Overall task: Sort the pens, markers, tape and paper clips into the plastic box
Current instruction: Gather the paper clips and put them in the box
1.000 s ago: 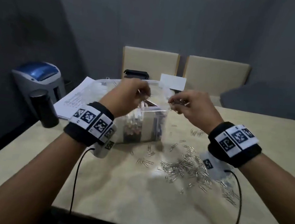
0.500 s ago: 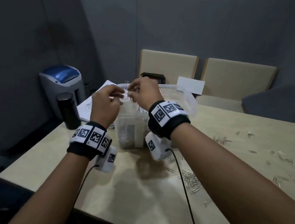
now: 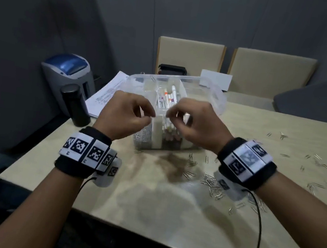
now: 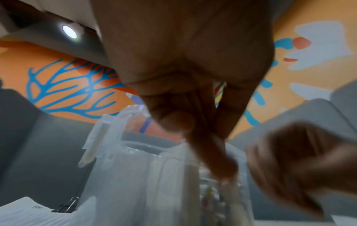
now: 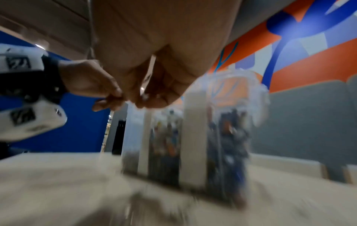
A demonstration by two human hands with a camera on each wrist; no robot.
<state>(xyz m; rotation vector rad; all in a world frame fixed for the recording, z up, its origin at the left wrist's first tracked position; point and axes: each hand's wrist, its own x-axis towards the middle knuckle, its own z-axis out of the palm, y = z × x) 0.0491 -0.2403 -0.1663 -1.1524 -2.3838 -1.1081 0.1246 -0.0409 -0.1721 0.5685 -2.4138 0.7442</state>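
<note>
Head view: left hand (image 3: 122, 117) and right hand (image 3: 195, 125) raised side by side over the near end of the plastic box (image 3: 172, 112), fingertips of each drawn into a pinch and nearly meeting — whether a clip sits between them, impossible to tell. Just below the fingertips, the left compartment with a grey heap of clips; beyond them, markers (image 3: 168, 98) standing upright. Well behind the right wrist, loose paper clips (image 3: 212, 185) strewn on the table (image 3: 148, 214). Probably mid-drop of clips into that compartment; next, likely a reach back to the pile and a fine pinch on thin wire. Left wrist view: fingers curled downward toward the box rim, blurred, contents hidden. Right wrist view: thumb and fingertips pressed together, a faint glint between — unclear what; adds the box wall's white dividers, unseen so plainly from above.
</note>
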